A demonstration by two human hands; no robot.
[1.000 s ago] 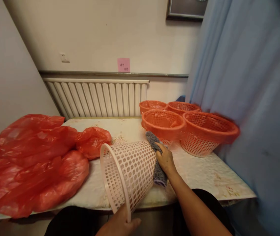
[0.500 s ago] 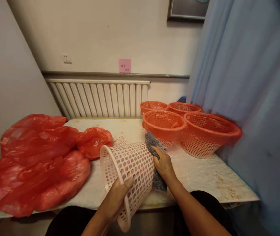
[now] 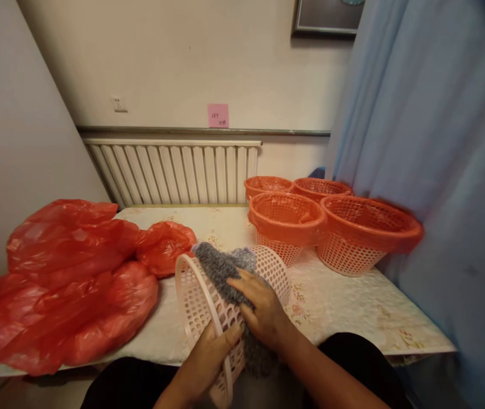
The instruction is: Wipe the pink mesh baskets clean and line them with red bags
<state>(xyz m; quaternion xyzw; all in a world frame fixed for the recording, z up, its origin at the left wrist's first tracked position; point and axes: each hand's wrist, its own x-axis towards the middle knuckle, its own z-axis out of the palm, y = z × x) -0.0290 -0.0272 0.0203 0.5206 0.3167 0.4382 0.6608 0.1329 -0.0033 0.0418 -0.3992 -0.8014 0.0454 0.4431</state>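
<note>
A pale pink perforated plastic basket [image 3: 271,267] lies tipped on its side over the table's near edge, its open mouth facing left. My left hand [image 3: 210,355] grips its rim, thumb on the outside and the other fingers partly hidden behind the wall. Against the basket's side my right hand [image 3: 263,309] presses a fuzzy grey cloth [image 3: 220,272], fingers laid over it. Part of the cloth hangs down below that hand, and it covers much of the basket's upper side.
Red plastic bags [image 3: 75,284] are heaped on the left of the table [image 3: 353,312]. Several similar baskets lined with red bags [image 3: 287,218] stand at the back right, beside a blue curtain [image 3: 451,199]. A white radiator [image 3: 174,173] runs along the wall behind.
My right hand and the grey cloth have slid left along the basket, from its base end toward the rim. My left hand keeps its hold on the rim.
</note>
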